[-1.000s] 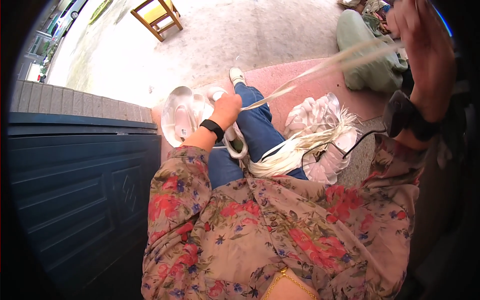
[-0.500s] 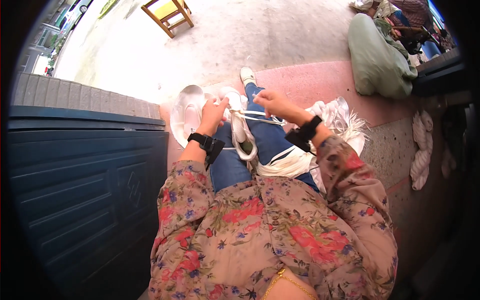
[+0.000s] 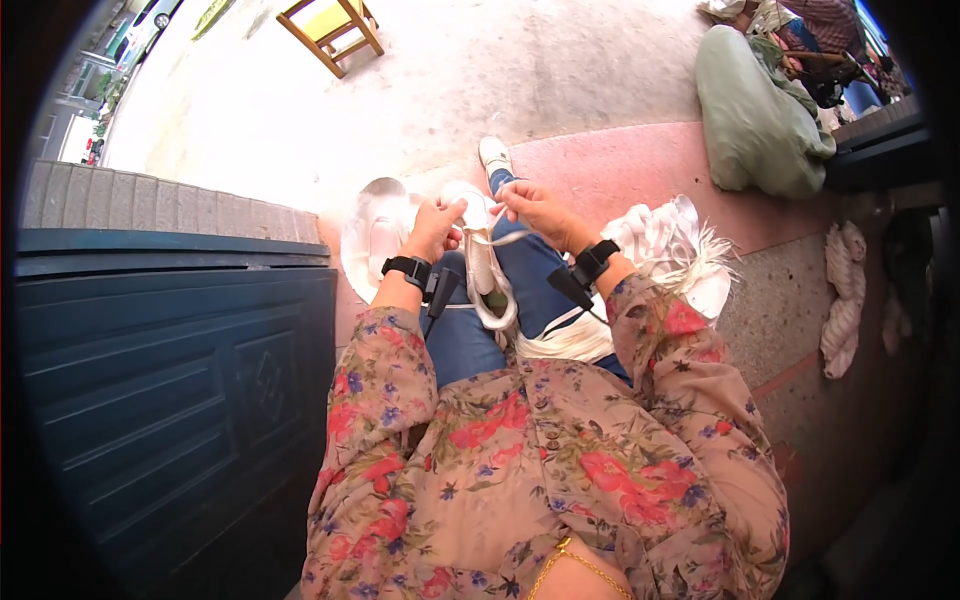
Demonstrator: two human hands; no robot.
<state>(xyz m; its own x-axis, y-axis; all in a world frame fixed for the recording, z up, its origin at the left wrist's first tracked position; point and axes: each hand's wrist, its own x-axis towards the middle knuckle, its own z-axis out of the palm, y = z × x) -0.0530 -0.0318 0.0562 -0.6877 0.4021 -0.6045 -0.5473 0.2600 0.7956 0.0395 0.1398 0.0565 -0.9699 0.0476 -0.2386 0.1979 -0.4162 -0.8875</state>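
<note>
A white shoe [image 3: 499, 314] rests on my lap between my thighs, its opening toward me. My right hand [image 3: 545, 216] is just right of the shoe's far end, thumb and fingers pinching a white shoelace [image 3: 512, 238] that runs to the shoe. My left hand [image 3: 432, 230] is at the shoe's left side, fingers curled in; what they hold is too small to make out. A bundle of loose cream laces [image 3: 570, 342] lies across my right thigh.
To the left a pale round tray [image 3: 354, 238] holds white shoe-like pieces. A heap of white items [image 3: 650, 235] with fringed laces sits at right. Beyond are a green sack [image 3: 750, 115] and a wooden chair [image 3: 335, 35]. A blue panelled door [image 3: 170, 370] stands close on my left.
My right hand has come inward toward the shoe, and the lace that was stretched out to the right now hangs in a slack curve. My left hand has shifted slightly toward the shoe.
</note>
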